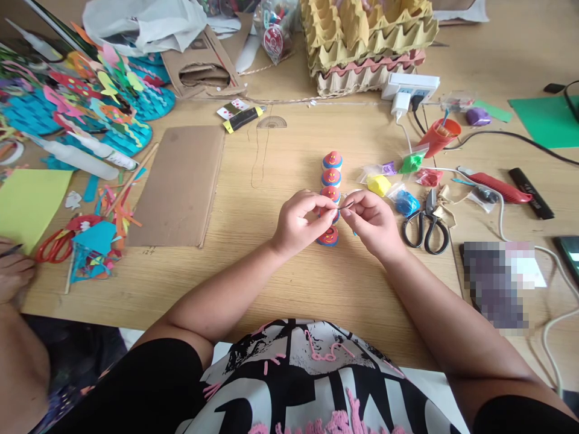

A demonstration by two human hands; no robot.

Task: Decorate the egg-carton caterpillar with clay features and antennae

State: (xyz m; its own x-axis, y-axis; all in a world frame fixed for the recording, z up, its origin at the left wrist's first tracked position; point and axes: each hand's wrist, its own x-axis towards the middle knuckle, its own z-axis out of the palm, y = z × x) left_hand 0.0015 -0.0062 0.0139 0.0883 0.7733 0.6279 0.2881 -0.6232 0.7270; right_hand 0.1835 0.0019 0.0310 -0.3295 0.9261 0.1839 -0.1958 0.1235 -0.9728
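Note:
My left hand (pixel 302 222) and my right hand (pixel 370 222) meet above the table, thumbs and forefingers pinched. Between them runs a thin dark strand (pixel 344 207), its material too small to make out. Under my fingers stands a row of several small domes with red tops, blue rims and yellow smiling faces; the farthest dome (pixel 332 160) shows in full, while the middle ones are partly hidden by my hands. Just right of my right hand lie black-handled scissors (pixel 426 226) and a bag of blue clay (pixel 406 204).
Stacked egg cartons (pixel 366 45) and a power strip (pixel 411 87) stand at the back. A cardboard sheet (pixel 176 184) lies left, beside paper scraps and red scissors (pixel 54 246). An orange cup (pixel 441 137) leans right. At the far left edge, another person's hand (pixel 13 271) holds a pen.

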